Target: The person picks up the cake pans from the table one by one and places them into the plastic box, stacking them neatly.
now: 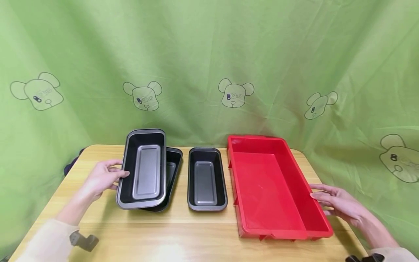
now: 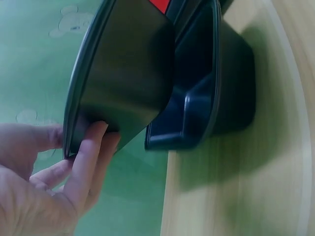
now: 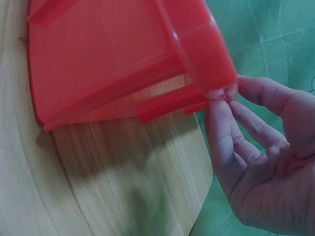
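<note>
My left hand (image 1: 105, 177) pinches the left rim of a dark loaf pan (image 1: 147, 171), thumb over the rim and fingers against the outer wall. In the left wrist view this pan is tilted and raised above a second loaf pan (image 2: 231, 93), which it partly covers in the head view. A third loaf pan (image 1: 205, 182) sits upright on the table to the right. On the far right, my right hand (image 1: 340, 203) grips the right rim of a red tray (image 1: 268, 189); in the right wrist view, thumb and fingers (image 3: 221, 128) close round that rim.
The wooden table (image 1: 196, 236) carries the pans and the tray. Behind it hangs a green curtain (image 1: 196, 47) printed with bear heads. A dark object (image 1: 70, 165) shows past the table's left edge.
</note>
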`<state>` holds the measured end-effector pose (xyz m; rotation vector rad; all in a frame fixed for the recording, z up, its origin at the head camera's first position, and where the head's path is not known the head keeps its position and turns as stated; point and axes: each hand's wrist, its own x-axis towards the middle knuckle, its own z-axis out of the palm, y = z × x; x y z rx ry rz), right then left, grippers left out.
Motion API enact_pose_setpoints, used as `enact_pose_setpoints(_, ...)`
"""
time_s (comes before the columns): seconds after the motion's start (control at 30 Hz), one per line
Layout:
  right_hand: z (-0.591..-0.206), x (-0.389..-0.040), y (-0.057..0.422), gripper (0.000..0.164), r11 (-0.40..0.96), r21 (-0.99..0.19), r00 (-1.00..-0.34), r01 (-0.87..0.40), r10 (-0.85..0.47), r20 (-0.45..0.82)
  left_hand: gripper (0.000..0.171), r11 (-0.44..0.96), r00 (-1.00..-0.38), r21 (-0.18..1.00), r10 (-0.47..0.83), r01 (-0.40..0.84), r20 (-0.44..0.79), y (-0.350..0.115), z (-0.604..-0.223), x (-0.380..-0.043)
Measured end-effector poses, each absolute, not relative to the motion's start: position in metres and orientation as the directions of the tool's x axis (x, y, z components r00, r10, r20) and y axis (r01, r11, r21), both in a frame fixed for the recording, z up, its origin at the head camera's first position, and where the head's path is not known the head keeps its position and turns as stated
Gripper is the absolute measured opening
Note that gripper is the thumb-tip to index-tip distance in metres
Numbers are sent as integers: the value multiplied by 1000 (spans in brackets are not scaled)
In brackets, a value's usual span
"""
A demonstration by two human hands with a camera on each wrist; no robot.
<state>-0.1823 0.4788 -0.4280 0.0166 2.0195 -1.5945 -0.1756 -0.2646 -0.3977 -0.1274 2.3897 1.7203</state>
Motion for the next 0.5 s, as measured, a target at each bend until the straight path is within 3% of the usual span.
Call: enact_pose_setpoints(0.5,-424,-183,479,38,294,-891,-843,345,-321,-432,55,212,-977,963,95,-167,-190,-204,-403,-183)
